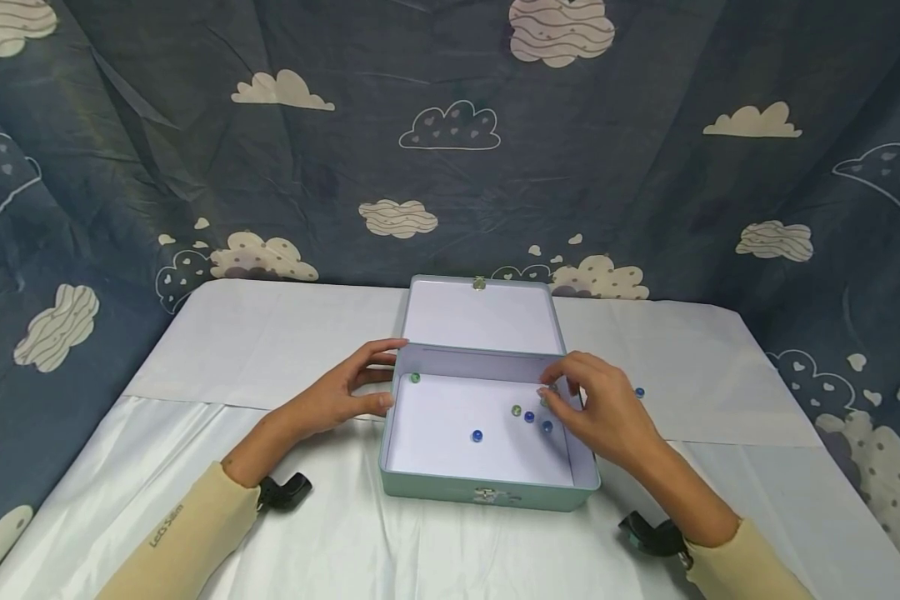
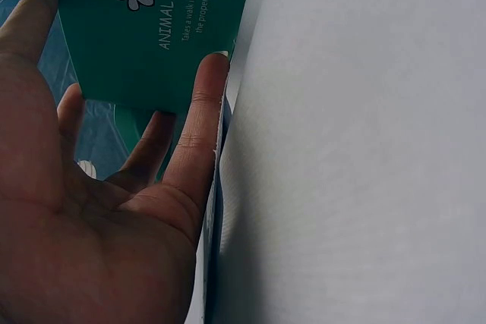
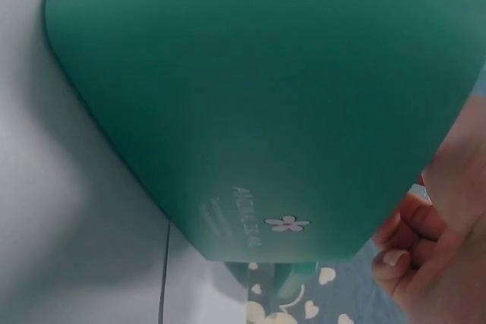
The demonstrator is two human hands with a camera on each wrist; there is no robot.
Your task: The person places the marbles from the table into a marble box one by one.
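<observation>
A light green tin box (image 1: 487,493) stands on the white cloth with its lid (image 1: 483,315) tipped back. My left hand (image 1: 342,393) lies along the box's left side, fingers extended, fingertips at the wall; in the left wrist view the little finger touches the printed green side. Over the right part of the box my right hand (image 1: 607,408) has thumb and fingers curled together, pinching a green marble (image 1: 543,402) that is partly hidden at the fingertips. On the box floor lie blue marbles (image 1: 477,436) and green marbles (image 1: 516,410); one green marble (image 1: 415,377) sits in the back left corner.
A blue marble (image 1: 640,392) lies outside the box on the white cloth (image 1: 307,533), just beyond the right hand. A dark blue curtain (image 1: 450,183) with cloud prints hangs behind and at both sides. The box has a metal clasp (image 1: 486,495) in front.
</observation>
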